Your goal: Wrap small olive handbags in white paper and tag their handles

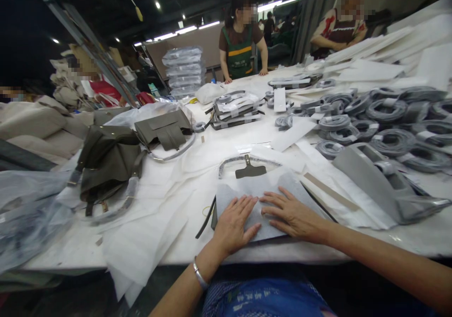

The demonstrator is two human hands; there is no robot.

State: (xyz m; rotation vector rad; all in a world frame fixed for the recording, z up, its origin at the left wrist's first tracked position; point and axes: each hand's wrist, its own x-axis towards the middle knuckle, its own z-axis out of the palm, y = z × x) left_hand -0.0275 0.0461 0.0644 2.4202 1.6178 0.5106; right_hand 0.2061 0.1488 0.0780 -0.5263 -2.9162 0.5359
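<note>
Both of my hands lie flat on a pale sheet of tissue paper [229, 190] at the front of the table. My left hand [236, 223] has its fingers stretched out near the middle of the sheet. Beside it, my right hand [293, 213] presses with spread fingers. Beneath the paper is a dark olive handbag, mostly hidden; its wrapped handle [226, 161] and a dark tab [250, 169] stick out at the far edge. A narrow dark strap end [205, 220] pokes out on the left.
Olive handbags [109, 157] and loose white paper sheets [148, 232] lie to the left. Many coiled grey wrapped straps [391, 110] and a grey bag piece [367, 180] fill the right. Plastic-wrapped stacks [183, 67] stand behind. A person in a green apron [240, 53] stands across the table.
</note>
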